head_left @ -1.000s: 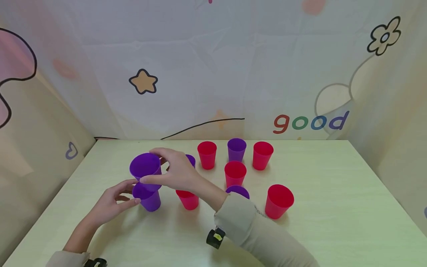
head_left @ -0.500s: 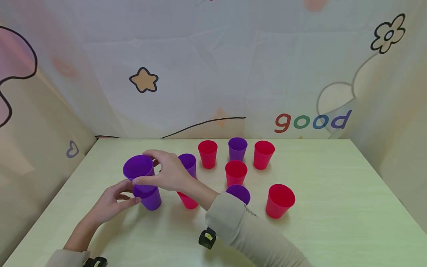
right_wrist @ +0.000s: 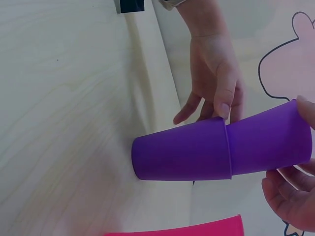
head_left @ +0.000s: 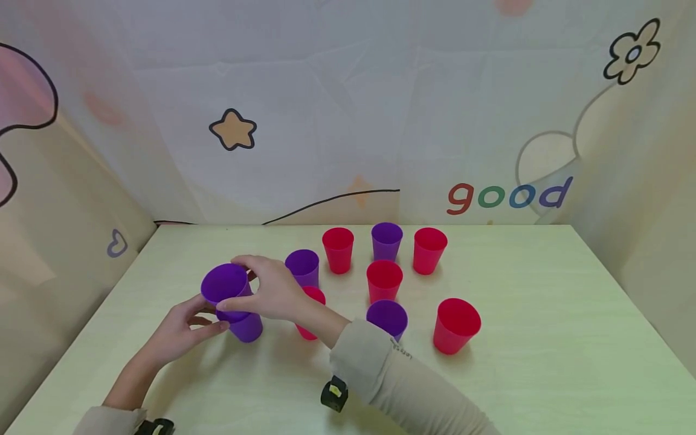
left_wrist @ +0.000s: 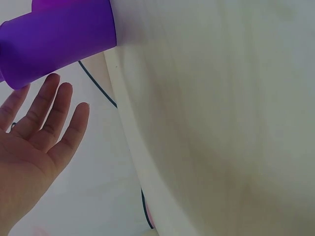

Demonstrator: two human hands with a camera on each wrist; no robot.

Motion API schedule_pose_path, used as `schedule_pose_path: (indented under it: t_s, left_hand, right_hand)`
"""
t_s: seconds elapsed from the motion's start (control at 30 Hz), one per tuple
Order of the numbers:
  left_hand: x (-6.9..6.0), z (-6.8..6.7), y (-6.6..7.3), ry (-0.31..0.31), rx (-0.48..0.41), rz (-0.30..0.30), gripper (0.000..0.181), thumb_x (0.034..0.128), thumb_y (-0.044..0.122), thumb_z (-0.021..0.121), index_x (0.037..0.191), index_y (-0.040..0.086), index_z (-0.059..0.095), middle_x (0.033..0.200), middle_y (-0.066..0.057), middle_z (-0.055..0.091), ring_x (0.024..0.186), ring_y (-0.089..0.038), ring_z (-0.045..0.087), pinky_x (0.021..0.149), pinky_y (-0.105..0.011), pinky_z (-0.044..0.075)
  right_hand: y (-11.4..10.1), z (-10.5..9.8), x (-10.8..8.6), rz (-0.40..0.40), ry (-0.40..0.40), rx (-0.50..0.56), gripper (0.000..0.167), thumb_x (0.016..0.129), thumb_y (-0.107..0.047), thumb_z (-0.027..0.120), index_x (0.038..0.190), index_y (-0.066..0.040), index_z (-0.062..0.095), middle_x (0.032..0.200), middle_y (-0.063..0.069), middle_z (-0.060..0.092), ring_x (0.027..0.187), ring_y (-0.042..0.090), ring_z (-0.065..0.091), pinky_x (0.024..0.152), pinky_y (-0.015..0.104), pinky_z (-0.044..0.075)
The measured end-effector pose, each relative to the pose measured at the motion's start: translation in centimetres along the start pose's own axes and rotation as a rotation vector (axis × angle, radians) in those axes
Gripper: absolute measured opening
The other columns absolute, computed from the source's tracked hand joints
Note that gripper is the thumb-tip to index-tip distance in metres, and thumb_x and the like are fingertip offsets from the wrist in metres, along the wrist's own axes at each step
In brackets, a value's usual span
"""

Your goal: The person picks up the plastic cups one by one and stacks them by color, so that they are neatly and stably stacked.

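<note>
In the head view my right hand (head_left: pixel 272 293) holds a purple cup (head_left: pixel 220 283) near its rim, thumb in front and fingers behind. This cup's base is inside a second purple cup (head_left: pixel 249 329), which stands on the table. My left hand (head_left: pixel 176 332) has its thumb and index finger at the lower cup's rim. The right wrist view shows the upper cup (right_wrist: pixel 270 137) partly inside the lower cup (right_wrist: pixel 182 152), slightly tilted. In the left wrist view the other left fingers (left_wrist: pixel 76 125) spread loosely beside the lower cup (left_wrist: pixel 59 42).
Right of the hands stand a purple cup (head_left: pixel 302 266) and a red cup (head_left: pixel 308 329), partly hidden by the right arm. Further right are several more red and purple cups, including a red cup (head_left: pixel 457 326). A printed curtain (head_left: pixel 326 121) hangs behind the table (head_left: pixel 544 338).
My right hand has carried the upper purple cup left, then down into the lower one. My left hand has stayed almost in place at the lower cup.
</note>
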State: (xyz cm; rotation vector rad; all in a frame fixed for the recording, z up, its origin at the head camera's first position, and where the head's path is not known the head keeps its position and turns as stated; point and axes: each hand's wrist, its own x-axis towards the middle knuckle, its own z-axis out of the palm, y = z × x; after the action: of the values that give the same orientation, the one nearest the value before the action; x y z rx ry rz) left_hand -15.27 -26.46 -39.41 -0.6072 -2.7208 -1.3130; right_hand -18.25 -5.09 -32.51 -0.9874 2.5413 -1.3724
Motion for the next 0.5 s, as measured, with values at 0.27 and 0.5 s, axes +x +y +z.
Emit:
schedule_pose_path:
  t_s: [0.27,0.5]
  left_hand:
    - [0.04,0.03,0.04,0.006,-0.001,0.018,0.041,0.0809,0.009,0.068,0.119,0.005,0.054,0.102,-0.003,0.062,0.089,-0.005,0.056,0.07,-0.028,0.051]
    - [0.08,0.05,-0.09,0.002,-0.002,0.01,0.043,0.0808,0.01,0.068,0.121,0.005,0.053,0.104,-0.006,0.062,0.089,-0.005,0.056,0.069,-0.029,0.051]
  right_hand:
    - [0.67,0.51,-0.08,0.028,-0.009,-0.013,0.059,0.073,-0.035,0.075,0.123,-0.012,0.053,0.105,-0.006,0.061,0.093,0.005,0.052,0.07,0.015,0.043]
    - [1.05,0.98,0.03,0.063,-0.022,-0.039,0.06,0.073,-0.037,0.075,0.123,-0.013,0.052,0.107,-0.006,0.061,0.094,0.005,0.052,0.071,0.016,0.044]
